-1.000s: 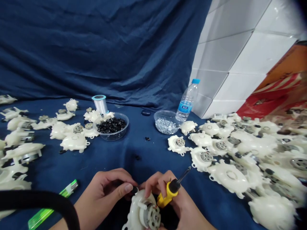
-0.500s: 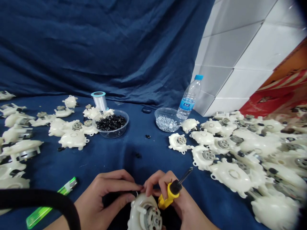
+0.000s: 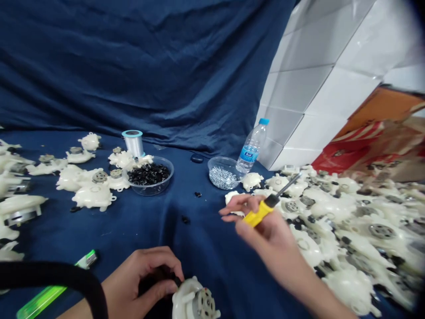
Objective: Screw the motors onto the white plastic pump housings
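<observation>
My left hand (image 3: 151, 281) is closed at the bottom of the view, thumb and fingers pinching a small black piece at the side of a cream plastic housing with a motor (image 3: 191, 299). The housing's lower part runs out of the frame. Raised over the cloth to the right, my right hand (image 3: 265, 226) holds a yellow-handled screwdriver (image 3: 259, 213) in its grip, the shaft pointing up and right. Its fingertips reach forward, somewhat blurred. Just beyond them stands a clear bowl of silver screws (image 3: 223, 177).
A clear bowl of black parts (image 3: 149, 175) and a spool (image 3: 133, 144) stand at centre left. A water bottle (image 3: 251, 148) leans behind the screws. Cream housings (image 3: 335, 204) are heaped at right, and more (image 3: 93, 196) lie at left. A green lighter (image 3: 49, 292) lies lower left.
My right hand has left the housing and moved up and right with the screwdriver, toward the screw bowl. My left hand stays at the housing. The view has shifted slightly.
</observation>
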The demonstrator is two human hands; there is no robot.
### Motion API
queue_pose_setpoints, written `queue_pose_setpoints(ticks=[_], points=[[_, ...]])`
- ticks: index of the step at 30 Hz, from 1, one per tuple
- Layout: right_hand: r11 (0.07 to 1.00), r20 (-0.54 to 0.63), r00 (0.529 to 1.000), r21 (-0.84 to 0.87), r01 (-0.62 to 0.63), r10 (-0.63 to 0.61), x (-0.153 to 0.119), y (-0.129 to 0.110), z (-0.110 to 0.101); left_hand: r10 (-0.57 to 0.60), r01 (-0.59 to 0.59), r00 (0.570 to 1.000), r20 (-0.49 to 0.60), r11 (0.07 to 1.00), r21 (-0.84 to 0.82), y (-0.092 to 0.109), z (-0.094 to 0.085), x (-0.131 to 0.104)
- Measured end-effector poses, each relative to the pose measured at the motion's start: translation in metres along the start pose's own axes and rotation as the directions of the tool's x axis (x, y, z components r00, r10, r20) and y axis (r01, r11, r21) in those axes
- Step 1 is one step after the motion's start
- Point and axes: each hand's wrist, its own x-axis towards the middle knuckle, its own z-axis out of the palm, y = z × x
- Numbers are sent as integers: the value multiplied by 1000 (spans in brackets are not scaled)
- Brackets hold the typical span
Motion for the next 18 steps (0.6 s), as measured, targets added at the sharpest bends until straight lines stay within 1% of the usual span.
queue_pose_setpoints(ticks=[1, 2, 5, 7, 9, 10, 12, 15, 18], points=[[996, -82, 997, -91, -19, 12, 17, -4, -9, 14, -14, 1000, -9, 1000, 25, 0, 1, 0], [989, -121, 993, -148, -24, 6, 37, -6, -16, 24, -23, 999, -21, 999, 44, 0, 3, -1], [935, -137, 990, -345, -78, 32, 103, 0, -29, 43, -40, 997, -57, 998, 56, 1, 5, -2], [877, -117, 988, -457, -145, 102, 141, 12, -28, 40, -38, 998, -48, 999, 33, 1, 6, -2], [829, -99, 982, -527, -188, 160, 165, 24, -22, 20, -21, 999, -33, 1000, -11, 0, 6, -2], [811, -89, 980, -550, -199, 180, 172, 30, -18, 5, -7, 1000, -29, 999, -38, 0, 6, -2], [786, -76, 976, -581, -209, 203, 174, 37, -12, -25, 22, 999, -25, 994, -108, -2, 6, -1], [774, -71, 977, -599, -204, 202, 164, 40, -8, -68, 61, 997, -24, 973, -223, -5, 7, 1], [777, -83, 977, -594, -207, 197, 156, 41, -10, -58, 39, 997, -47, 943, -331, -7, 7, 1]])
